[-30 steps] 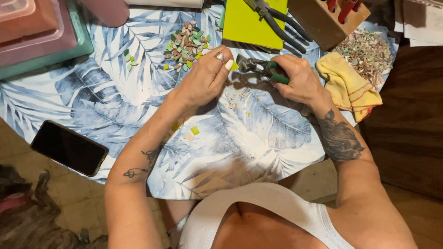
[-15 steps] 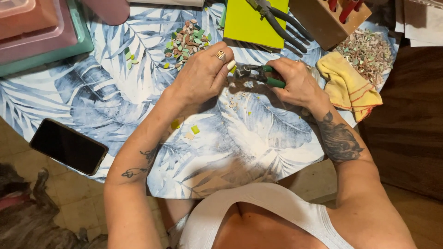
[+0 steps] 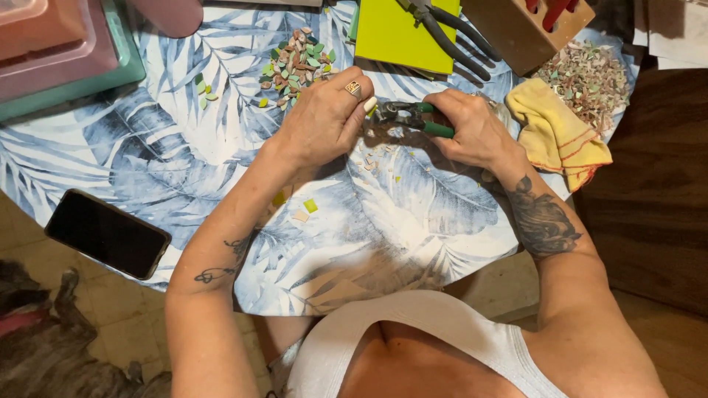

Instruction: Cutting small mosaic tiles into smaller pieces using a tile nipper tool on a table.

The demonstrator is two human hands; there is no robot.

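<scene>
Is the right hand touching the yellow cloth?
Apart. In the head view, the right hand grips the green-handled nippers, with patterned tablecloth showing between it and the yellow cloth.

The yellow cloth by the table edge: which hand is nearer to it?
Right. The right hand, gripping the green-handled nippers, sits just beside the yellow cloth; the left hand is farther off, beyond the nippers.

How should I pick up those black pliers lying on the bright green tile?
Grab the black pliers by the two long handles, coming from the right. The handles splay out past the green tile's edge toward the wooden block, so fingers fit around them; the metal head sits at the far end.
</scene>
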